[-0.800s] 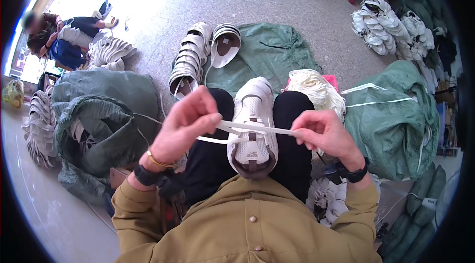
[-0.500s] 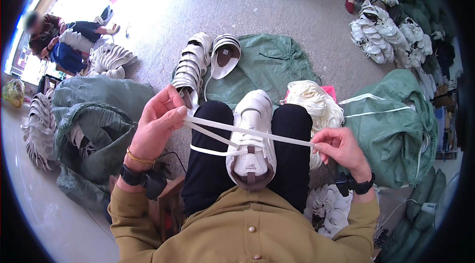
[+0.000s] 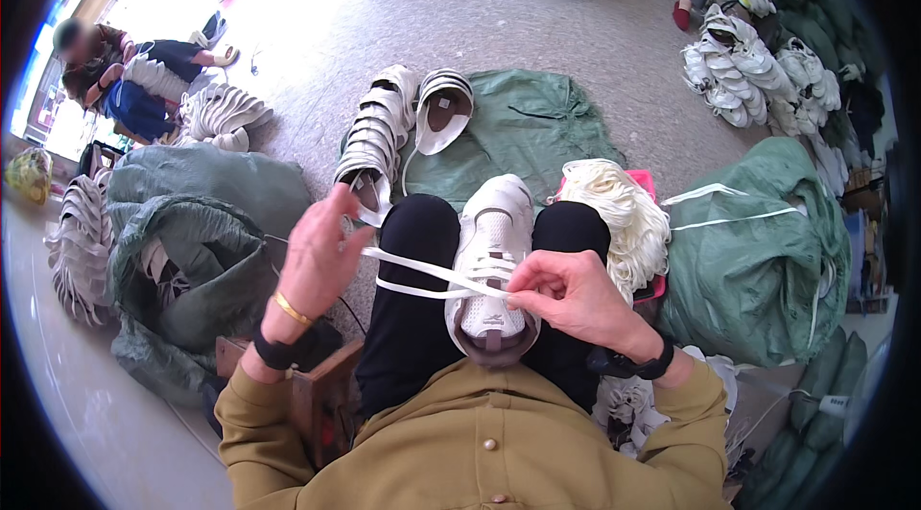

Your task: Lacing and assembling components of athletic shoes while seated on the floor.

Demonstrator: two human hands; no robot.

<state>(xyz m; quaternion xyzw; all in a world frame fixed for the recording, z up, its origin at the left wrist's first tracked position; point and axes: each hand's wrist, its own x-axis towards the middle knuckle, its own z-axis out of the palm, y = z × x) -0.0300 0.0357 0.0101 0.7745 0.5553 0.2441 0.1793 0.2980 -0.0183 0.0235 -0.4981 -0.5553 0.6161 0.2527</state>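
Note:
A white shoe [image 3: 493, 222] with a dark lining lies between my knees, its toe pointing away from me. A flat white shoelace [image 3: 417, 265] runs out of its eyelets to the left. My right hand [image 3: 571, 294] pinches the lace over the right side of the shoe's tongue, thumb against forefinger. Left of the shoe, my left hand [image 3: 321, 256] is closed around the far part of the lace; its fingers are slightly blurred. Between the two hands, strands of lace stretch over my left knee.
Beyond my knees, a row of nested white shoe uppers [image 3: 374, 131] and a single upper [image 3: 444, 117] lie by a green sack [image 3: 537, 126]. Cream laces [image 3: 614, 217] fill a pink container at right. Green sacks [image 3: 758, 251] flank me. A person [image 3: 144, 78] sits far left among uppers.
My right hand has moved left, from the far right of the shoe to its tongue. The lace stretched across the shoe is now gathered to the left. My left hand has turned slightly.

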